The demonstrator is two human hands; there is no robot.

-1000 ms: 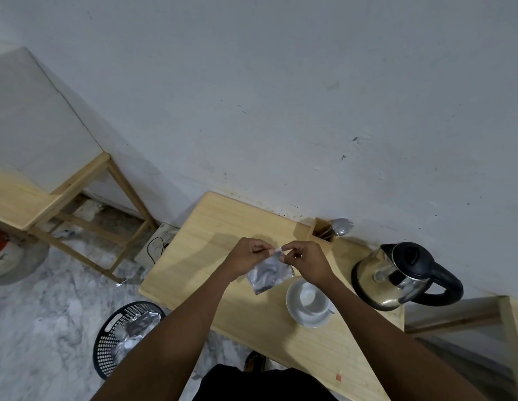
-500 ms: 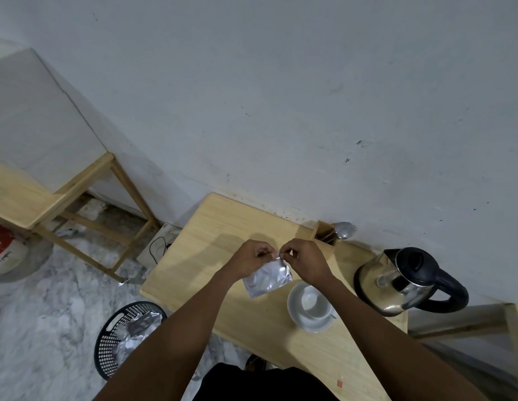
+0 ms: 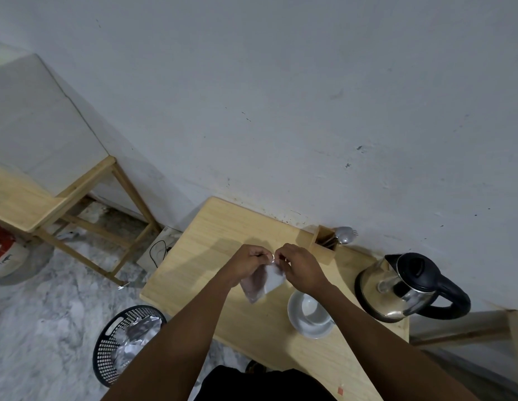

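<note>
Pinches the top edge of the silver sachet (image 3: 262, 285) with the left hand (image 3: 249, 263), thumb and forefinger closed narrow on the foil, other fingers curled in. Pinches the same edge just beside that with the right hand (image 3: 301, 270), the fingertips of the 2 hands almost meeting at the top. Holds the sachet in the air over the wooden table (image 3: 217, 235), just left of the white cup (image 3: 310, 306) on its saucer (image 3: 312, 328). Lets it hang from the pinch, long axis running from the fingertips back toward the body, lower end pointing at the near table edge and a little left. Too blurred to tell whether torn open. Beyond the right hand, a wooden holder (image 3: 324, 243) with a spoon (image 3: 343, 235); further right, a kettle (image 3: 408, 287).
</note>
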